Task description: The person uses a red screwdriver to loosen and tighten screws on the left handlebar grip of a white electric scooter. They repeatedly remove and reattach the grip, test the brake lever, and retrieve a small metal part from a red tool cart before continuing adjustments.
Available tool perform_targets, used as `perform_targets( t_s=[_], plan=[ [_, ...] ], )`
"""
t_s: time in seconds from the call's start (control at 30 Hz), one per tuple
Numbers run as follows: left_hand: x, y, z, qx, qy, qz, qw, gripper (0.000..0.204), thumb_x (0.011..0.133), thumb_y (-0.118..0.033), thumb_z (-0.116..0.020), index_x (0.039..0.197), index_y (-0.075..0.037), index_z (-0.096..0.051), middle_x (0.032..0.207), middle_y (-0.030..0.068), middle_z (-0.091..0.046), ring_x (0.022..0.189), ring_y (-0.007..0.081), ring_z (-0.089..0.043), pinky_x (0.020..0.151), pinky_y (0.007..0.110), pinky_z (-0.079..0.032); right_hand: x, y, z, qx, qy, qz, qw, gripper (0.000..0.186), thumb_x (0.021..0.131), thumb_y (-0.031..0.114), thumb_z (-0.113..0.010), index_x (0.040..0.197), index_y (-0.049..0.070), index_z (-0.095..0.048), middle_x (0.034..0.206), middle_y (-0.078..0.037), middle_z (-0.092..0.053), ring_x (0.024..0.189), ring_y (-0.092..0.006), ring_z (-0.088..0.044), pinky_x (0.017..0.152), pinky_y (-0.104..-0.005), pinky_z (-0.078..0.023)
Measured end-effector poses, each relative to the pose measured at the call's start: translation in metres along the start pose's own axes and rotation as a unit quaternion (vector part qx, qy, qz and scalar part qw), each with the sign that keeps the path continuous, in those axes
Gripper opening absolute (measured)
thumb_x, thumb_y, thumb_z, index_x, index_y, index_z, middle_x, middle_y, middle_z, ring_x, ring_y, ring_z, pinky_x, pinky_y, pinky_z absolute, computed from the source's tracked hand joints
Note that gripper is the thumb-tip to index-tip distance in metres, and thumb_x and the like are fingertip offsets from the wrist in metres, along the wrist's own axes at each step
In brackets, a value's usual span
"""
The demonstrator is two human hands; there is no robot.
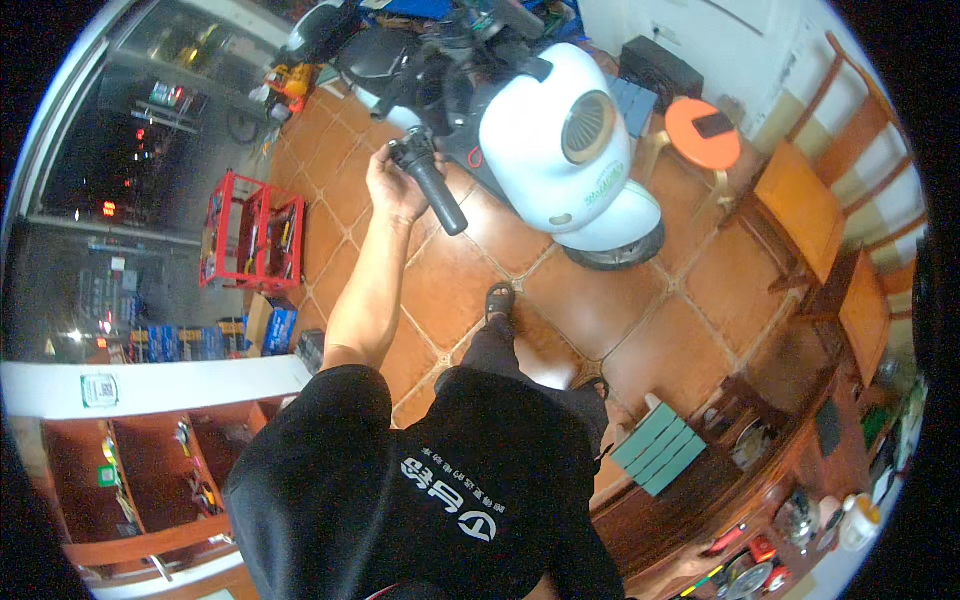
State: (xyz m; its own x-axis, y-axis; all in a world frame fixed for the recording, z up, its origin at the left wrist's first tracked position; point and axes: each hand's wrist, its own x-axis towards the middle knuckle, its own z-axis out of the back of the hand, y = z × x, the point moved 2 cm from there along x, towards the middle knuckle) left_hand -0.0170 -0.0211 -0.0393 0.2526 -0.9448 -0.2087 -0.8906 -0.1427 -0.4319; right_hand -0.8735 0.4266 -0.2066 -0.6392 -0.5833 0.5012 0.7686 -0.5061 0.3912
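Note:
My left hand (392, 190) is raised ahead of me, closed round a black handlebar grip (440, 196) with a switch housing at its upper end. The grip's free end slants down to the right. Behind it stands a pale blue and white scooter (552, 150), its rounded front turned toward me. Whether the grip is joined to the scooter I cannot tell. My right arm, in a black sleeve (590, 550), runs to the lower edge beside the cluttered desk. My right hand (685, 572) is low there near the tools, blurred, its fingers not clear.
A red tool rack (252, 232) stands on the left by the glass front. Right of the scooter are an orange round stool (702, 134) with a dark phone-like object and wooden chairs (800, 205). A green slatted stool (658, 448) stands near the desk (640, 525). Shelves (150, 470) are at lower left.

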Motion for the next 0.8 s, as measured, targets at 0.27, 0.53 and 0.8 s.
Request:
perform_targets(
  t_s=[0.27,0.53,0.8],
  plan=[
    [0.01,-0.075,0.02,0.064,0.089,0.042,0.993,0.06,0.084,-0.047,-0.05,0.12,0.002,-0.05,0.107,0.0223,-0.059,0.088,0.0351,-0.06,0.075,0.046,-0.05,-0.002,0.489,-0.002,0.4,0.318,0.075,0.857,0.047,0.083,0.021,-0.071,0.121,0.0,-0.053,0.117,-0.013,-0.056,0.108,-0.0227,-0.051,0.097,-0.0368,-0.039],
    [0.023,-0.103,0.025,0.071,0.086,0.128,0.985,0.061,0.095,-0.054,-0.031,0.121,-0.003,-0.051,0.109,0.0174,-0.062,0.088,0.0284,-0.062,0.078,0.041,-0.051,-0.074,0.814,0.038,0.578,0.262,0.276,0.722,0.048,0.069,0.006,-0.077,0.108,0.006,-0.05,0.108,-0.021,-0.06,0.096,-0.0296,-0.062,0.081,-0.0379,-0.052],
    [0.039,-0.113,0.033,-0.008,0.083,0.194,0.977,0.05,0.097,-0.048,-0.03,0.123,-0.008,-0.047,0.1,0.015,-0.063,0.078,0.0296,-0.062,0.066,0.04,-0.051,-0.111,0.917,0.025,0.442,0.248,0.34,0.793,0.038,0.078,0.005,-0.072,0.107,0.003,-0.048,0.109,-0.022,-0.058,0.101,-0.0293,-0.059,0.088,-0.0396,-0.048]
  ],
)
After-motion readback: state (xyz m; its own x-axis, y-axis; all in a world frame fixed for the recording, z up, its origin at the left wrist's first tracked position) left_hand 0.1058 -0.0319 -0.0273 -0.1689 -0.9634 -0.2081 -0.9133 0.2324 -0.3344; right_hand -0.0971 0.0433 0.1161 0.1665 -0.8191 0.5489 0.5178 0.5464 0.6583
